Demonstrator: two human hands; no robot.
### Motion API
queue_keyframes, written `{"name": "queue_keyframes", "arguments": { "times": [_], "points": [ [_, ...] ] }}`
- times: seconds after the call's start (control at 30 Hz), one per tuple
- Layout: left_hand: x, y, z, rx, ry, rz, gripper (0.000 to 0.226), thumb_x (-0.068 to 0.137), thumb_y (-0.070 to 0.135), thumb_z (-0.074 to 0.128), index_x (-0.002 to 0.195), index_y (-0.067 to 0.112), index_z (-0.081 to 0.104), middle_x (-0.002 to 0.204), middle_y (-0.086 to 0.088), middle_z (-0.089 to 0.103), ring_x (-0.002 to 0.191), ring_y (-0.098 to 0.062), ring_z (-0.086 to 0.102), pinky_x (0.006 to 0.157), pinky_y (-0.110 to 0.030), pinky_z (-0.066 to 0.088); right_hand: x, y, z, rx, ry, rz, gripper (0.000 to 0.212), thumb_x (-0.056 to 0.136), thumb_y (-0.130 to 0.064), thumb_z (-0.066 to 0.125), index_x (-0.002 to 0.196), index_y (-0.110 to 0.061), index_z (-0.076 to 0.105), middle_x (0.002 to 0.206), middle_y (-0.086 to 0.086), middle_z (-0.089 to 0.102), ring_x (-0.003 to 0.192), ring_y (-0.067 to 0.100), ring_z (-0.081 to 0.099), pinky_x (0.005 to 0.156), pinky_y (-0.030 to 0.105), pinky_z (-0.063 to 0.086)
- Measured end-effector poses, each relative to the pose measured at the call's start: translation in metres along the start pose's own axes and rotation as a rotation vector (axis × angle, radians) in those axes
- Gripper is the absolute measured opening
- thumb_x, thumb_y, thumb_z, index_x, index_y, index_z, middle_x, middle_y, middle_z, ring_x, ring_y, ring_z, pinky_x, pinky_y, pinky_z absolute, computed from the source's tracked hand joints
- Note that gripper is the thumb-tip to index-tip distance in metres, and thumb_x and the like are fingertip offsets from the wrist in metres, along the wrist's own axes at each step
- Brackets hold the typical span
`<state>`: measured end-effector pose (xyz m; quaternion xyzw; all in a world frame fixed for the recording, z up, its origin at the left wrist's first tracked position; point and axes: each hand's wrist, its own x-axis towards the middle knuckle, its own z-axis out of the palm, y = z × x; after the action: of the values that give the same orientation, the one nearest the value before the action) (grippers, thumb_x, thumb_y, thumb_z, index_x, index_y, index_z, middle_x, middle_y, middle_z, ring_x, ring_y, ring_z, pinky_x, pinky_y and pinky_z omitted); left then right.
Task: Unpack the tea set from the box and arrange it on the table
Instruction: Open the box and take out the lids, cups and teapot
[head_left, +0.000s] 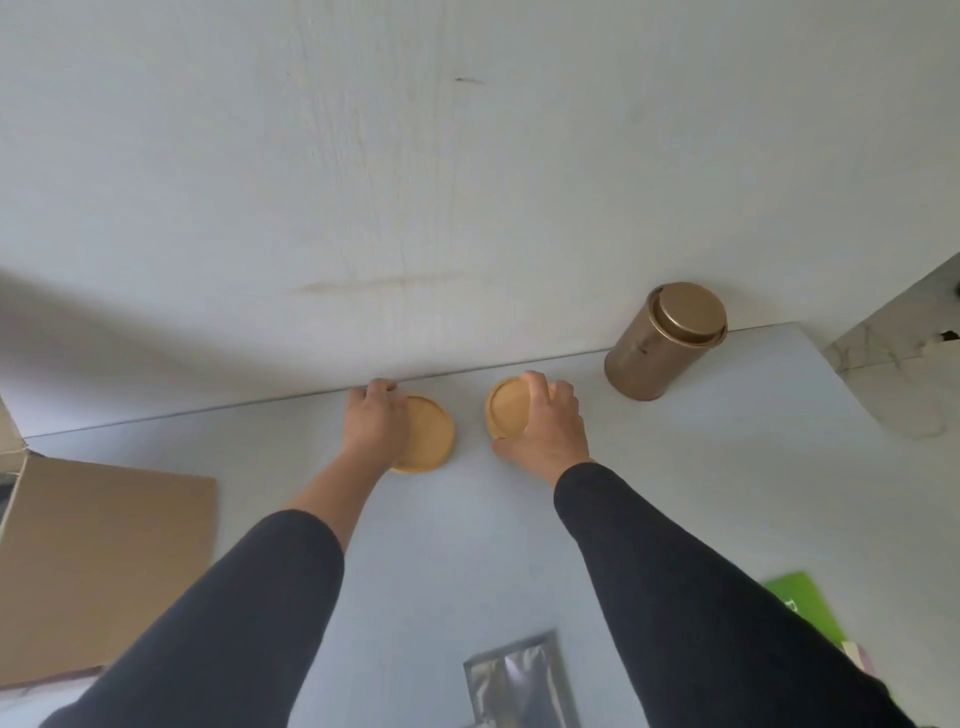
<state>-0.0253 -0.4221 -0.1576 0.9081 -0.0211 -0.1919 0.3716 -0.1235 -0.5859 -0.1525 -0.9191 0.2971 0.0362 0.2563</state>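
Two round wooden coasters lie near the table's far edge by the wall. My left hand (375, 418) covers the left side of the left coaster (430, 435), its fingers curled over the rim. My right hand (545, 423) grips the right coaster (508, 406), thumb at its near rim and fingers over the far side. A bronze tea canister (660, 344) with a lid stands upright to the right, against the wall. The open cardboard box (104, 561) sits at the left edge of the table.
A silver foil pouch (514, 680) lies at the near edge between my arms. A green booklet (808, 608) shows at the lower right. The pale table (727, 493) ends at the right, beside a marbled floor.
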Motion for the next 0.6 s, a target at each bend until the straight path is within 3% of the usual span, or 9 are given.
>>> {"name": "queue_keyframes", "arguments": {
  "times": [0.07,0.17,0.23,0.37,0.6],
  "points": [
    [0.001,0.003,0.003,0.055,0.006,0.001,0.051,0.092,0.041,0.050,0.136,0.016,0.043,0.141,-0.010,0.035,0.128,-0.029,0.040,0.104,-0.037,0.034,0.006,0.001,0.003,0.027,-0.003,0.003,0.083,0.067,-0.035,0.076,0.135,-0.028,0.028,0.130,0.009,0.031,0.120,0.028,0.034,0.099,0.040,0.040],
    [-0.005,0.007,0.002,0.444,-0.059,0.093,0.091,0.068,0.070,0.063,0.139,0.022,0.032,0.140,-0.002,0.031,0.136,-0.023,0.026,0.106,-0.043,0.030,0.012,0.005,0.003,-0.001,-0.017,-0.025,0.089,0.067,-0.039,0.076,0.139,-0.030,0.025,0.133,0.008,0.031,0.125,0.028,0.031,0.101,0.039,0.035],
    [-0.008,0.008,0.003,0.651,-0.122,0.143,0.111,0.054,0.076,0.068,0.140,0.020,0.026,0.138,-0.002,0.027,0.134,-0.023,0.025,0.100,-0.045,0.036,0.014,0.008,0.002,-0.018,-0.042,-0.040,0.095,0.065,-0.041,0.076,0.142,-0.032,0.021,0.136,0.006,0.029,0.129,0.027,0.027,0.102,0.039,0.030],
    [-0.006,0.014,0.010,0.695,-0.123,0.104,0.105,0.055,0.061,0.075,0.134,0.011,0.028,0.128,-0.004,0.029,0.125,-0.024,0.030,0.089,-0.038,0.044,0.016,0.012,0.003,-0.033,-0.043,-0.071,0.099,0.063,-0.045,0.076,0.143,-0.034,0.019,0.137,0.004,0.031,0.129,0.025,0.025,0.103,0.037,0.027],
    [-0.003,0.010,0.011,0.531,-0.075,0.174,0.102,0.061,0.049,0.079,0.140,0.016,0.023,0.132,-0.007,0.030,0.127,-0.025,0.031,0.100,-0.039,0.041,0.017,0.009,0.003,-0.062,-0.025,-0.051,0.104,0.064,-0.052,0.077,0.146,-0.029,0.016,0.141,0.008,0.028,0.130,0.029,0.026,0.103,0.040,0.029]
  ]
}}
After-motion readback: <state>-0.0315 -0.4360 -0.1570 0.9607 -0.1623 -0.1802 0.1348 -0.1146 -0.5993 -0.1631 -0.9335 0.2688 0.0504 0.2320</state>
